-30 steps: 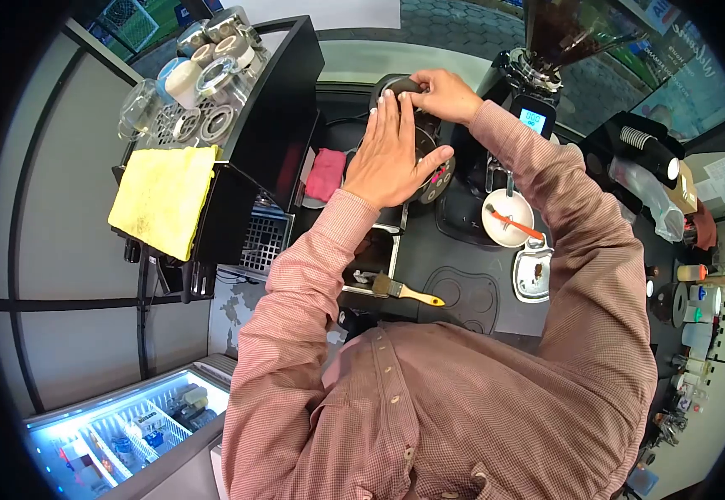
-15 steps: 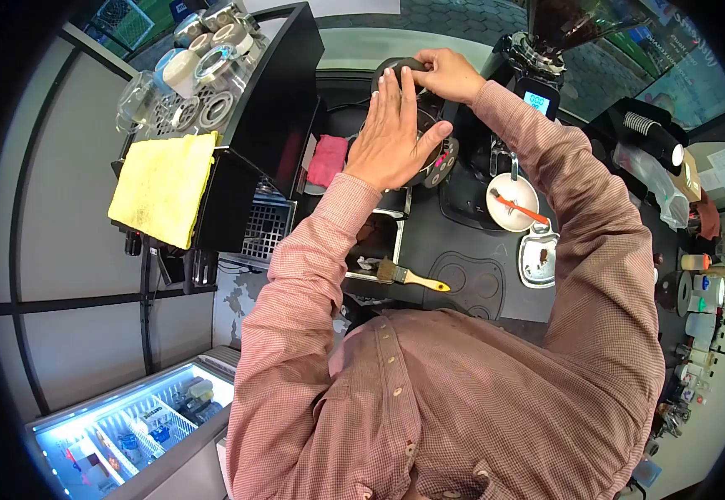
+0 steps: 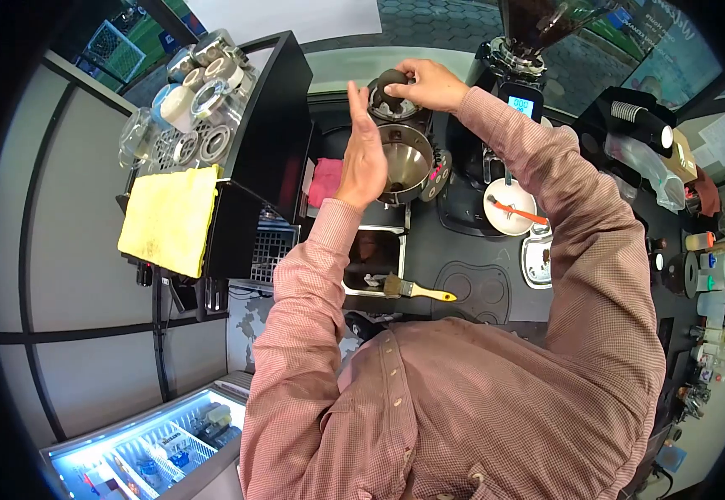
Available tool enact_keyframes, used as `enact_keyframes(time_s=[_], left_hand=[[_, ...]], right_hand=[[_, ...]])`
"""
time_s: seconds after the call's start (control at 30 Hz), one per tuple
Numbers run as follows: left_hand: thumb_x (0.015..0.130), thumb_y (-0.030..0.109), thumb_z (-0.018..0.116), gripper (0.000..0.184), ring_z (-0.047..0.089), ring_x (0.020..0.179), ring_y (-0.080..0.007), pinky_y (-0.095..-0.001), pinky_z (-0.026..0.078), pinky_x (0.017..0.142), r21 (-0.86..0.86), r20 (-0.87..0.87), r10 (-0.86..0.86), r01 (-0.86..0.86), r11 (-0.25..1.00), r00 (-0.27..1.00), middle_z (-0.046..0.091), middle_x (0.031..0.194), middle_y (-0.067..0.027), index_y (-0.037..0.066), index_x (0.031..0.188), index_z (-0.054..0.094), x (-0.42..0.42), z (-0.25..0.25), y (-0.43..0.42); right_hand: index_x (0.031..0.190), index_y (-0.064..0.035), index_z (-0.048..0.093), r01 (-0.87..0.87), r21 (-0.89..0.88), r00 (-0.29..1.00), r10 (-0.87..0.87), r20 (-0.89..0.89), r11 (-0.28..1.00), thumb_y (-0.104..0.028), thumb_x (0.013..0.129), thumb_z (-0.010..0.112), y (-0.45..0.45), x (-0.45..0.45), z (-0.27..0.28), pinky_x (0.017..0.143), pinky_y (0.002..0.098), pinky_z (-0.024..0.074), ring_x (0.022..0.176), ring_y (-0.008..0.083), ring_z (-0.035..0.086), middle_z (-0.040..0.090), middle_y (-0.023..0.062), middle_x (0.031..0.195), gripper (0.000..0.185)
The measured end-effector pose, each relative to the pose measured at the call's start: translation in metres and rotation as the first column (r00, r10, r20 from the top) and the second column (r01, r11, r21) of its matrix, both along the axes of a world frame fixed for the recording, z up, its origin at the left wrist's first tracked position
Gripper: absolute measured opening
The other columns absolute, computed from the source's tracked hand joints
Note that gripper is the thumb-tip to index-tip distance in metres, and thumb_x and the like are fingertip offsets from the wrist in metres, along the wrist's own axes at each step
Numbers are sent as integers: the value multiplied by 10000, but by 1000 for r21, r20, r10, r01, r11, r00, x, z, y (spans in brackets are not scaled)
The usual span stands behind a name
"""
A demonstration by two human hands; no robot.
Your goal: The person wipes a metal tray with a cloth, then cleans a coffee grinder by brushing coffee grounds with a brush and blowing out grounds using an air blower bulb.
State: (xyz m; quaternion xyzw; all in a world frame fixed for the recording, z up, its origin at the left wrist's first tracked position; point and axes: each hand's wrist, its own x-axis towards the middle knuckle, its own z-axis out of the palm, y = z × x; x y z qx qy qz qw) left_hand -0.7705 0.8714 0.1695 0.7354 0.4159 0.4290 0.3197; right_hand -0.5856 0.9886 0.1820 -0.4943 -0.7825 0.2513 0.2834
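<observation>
A dark bench (image 3: 422, 248) spreads across my remote head view. My right hand (image 3: 436, 86) clamps its grip on a dark rounded piece (image 3: 390, 77) behind the metal bowl (image 3: 406, 157), likely because its shape suits fingers; my left hand (image 3: 364, 158), flat and empty, stands alongside, perhaps guarding.

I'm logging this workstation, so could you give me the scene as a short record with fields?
Left hand: open, beside the metal bowl; contact unclear
Right hand: fingers gripping a dark rounded piece, beyond the metal bowl
Yellow-handled brush: lying on the counter
White dish: orange-handled brush across it
Yellow cloth: draped over the black machine
</observation>
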Motion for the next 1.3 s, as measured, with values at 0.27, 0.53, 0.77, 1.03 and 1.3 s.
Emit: enact_keyframes(time_s=[0.27, 0.53, 0.77, 1.03, 1.3], left_hand=[[1021, 737, 70, 985, 172, 1577, -418, -424, 184, 1277, 9, -1, -22, 22, 1000, 1000, 153, 1685, -304, -21, 1637, -51, 2, -1, 1], [1021, 735, 65, 979, 186, 1573, -412, -422, 189, 1275, 5, -8, -17, 17, 1000, 1000, 171, 1681, -298, -17, 1639, -37, 2, -1, 1], [1021, 733, 60, 975, 199, 1570, -406, -421, 194, 1273, 11, -5, -1, 1, 1000, 1000, 187, 1678, -293, -15, 1641, -24, 1, -1, 0], [1021, 731, 55, 971, 213, 1566, -400, -419, 199, 1270, 18, 4, 14, -14, 1000, 1000, 205, 1674, -287, -11, 1643, -10, 1, -2, -1], [1021, 729, 50, 967, 227, 1563, -394, -418, 203, 1268, 27, 11, 26, -26, 999, 1000, 224, 1671, -281, -8, 1645, 4, 3, -3, -2]], right_hand=[[1140, 10, 714, -36, -95, 999, 33, -29, 995, -342, 907, 776, -1, 3, -8, 746, 309, 548, 845, 149, 686, 752, 104, 968, 427], [1050, -3, 752, -5, -170, 1000, 5, -4, 985, -330, 902, 797, 10, 3, -9, 624, 275, 511, 694, 97, 641, 732, 49, 832, 362], [1073, 0, 757, 31, -242, 999, -20, 50, 970, -348, 887, 802, 15, 2, -2, 638, 294, 521, 697, 112, 653, 744, 55, 834, 397], [1014, 12, 760, -4, -136, 991, 22, 131, 991, -421, 873, 801, 8, 8, -1, 666, 327, 529, 720, 148, 669, 733, 82, 800, 457], [976, -5, 761, -2, -113, 979, 25, 203, 994, -426, 871, 805, 12, 4, -4, 657, 337, 530, 687, 164, 671, 724, 89, 765, 436]])
